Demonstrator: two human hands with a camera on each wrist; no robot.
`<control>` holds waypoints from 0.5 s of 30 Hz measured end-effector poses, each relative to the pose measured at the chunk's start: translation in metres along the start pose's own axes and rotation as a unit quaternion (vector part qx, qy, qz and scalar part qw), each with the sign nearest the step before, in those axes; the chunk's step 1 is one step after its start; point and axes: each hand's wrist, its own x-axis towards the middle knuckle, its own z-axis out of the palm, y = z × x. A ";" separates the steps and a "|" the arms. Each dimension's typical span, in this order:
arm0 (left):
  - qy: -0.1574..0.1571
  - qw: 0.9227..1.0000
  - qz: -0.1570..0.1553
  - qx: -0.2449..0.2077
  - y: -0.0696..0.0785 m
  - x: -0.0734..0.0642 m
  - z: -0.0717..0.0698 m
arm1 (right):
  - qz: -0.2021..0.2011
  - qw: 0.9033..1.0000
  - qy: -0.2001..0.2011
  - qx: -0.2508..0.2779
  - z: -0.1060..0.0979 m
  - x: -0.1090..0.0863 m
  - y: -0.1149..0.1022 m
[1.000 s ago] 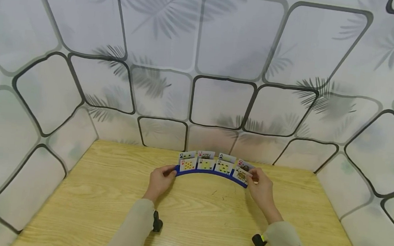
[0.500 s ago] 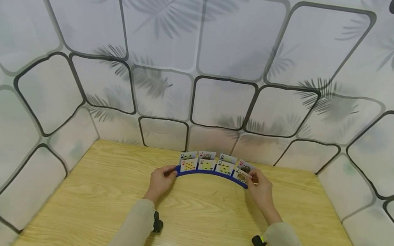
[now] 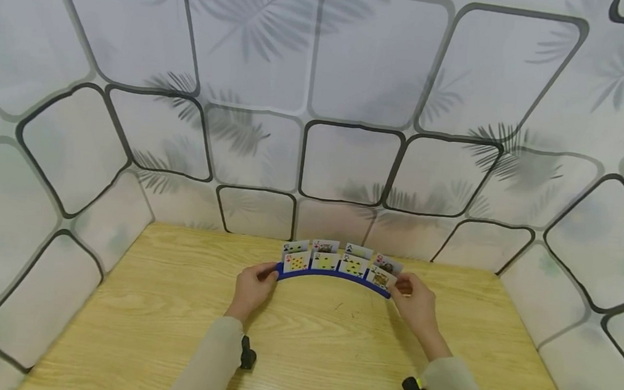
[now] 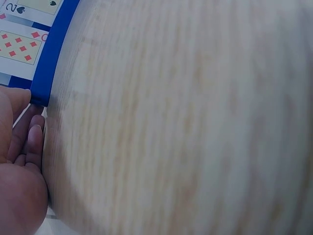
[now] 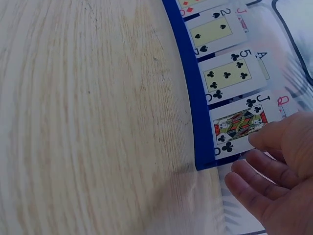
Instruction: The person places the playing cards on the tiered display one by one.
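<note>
A curved blue card holder point(image 3: 333, 273) stands near the back of the table, with playing cards upright in two rows. My left hand point(image 3: 252, 290) pinches its left end, thumb in front and fingers at the end, as the left wrist view shows. My right hand point(image 3: 416, 303) is at the right end, beside the jack of clubs point(image 5: 239, 122). Its thumb overlaps that card's edge in the right wrist view, while the other fingers are loosely bent. Left of the jack stand a five of clubs point(image 5: 227, 76), a two of spades point(image 5: 212, 32) and a diamond card point(image 3: 297, 261).
Behind the front row are a red queen point(image 3: 388, 264), an ace point(image 3: 359, 250), a red jack point(image 3: 326, 246) and another black card point(image 3: 295, 247). The wooden table point(image 3: 320, 350) meets patterned cloth walls point(image 3: 354, 161) behind and at both sides.
My right hand has drawn slightly right, away from the jack of clubs, and more of that card shows. The left hand stays on the holder's left end.
</note>
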 end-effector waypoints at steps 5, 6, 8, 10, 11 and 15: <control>-0.001 1.000 0.000 -0.002 0.000 0.001 -0.001 | 0.003 1.000 0.001 -0.006 -0.005 -0.001 0.005; 0.000 1.000 0.001 -0.002 -0.001 0.001 -0.002 | 0.002 1.000 0.001 -0.006 -0.006 0.000 0.005; 0.000 1.000 0.001 -0.004 -0.001 0.001 -0.003 | -0.005 1.000 0.001 -0.007 -0.009 0.001 0.004; -0.002 1.000 0.004 -0.004 -0.003 0.002 -0.004 | -0.013 1.000 -0.002 -0.011 -0.013 0.003 0.003; -0.002 1.000 0.006 -0.004 -0.004 0.002 -0.005 | -0.015 1.000 -0.004 -0.013 -0.015 0.004 0.002; -0.010 1.000 0.003 -0.017 -0.007 0.005 -0.011 | -0.035 0.999 -0.005 -0.032 -0.027 0.013 -0.006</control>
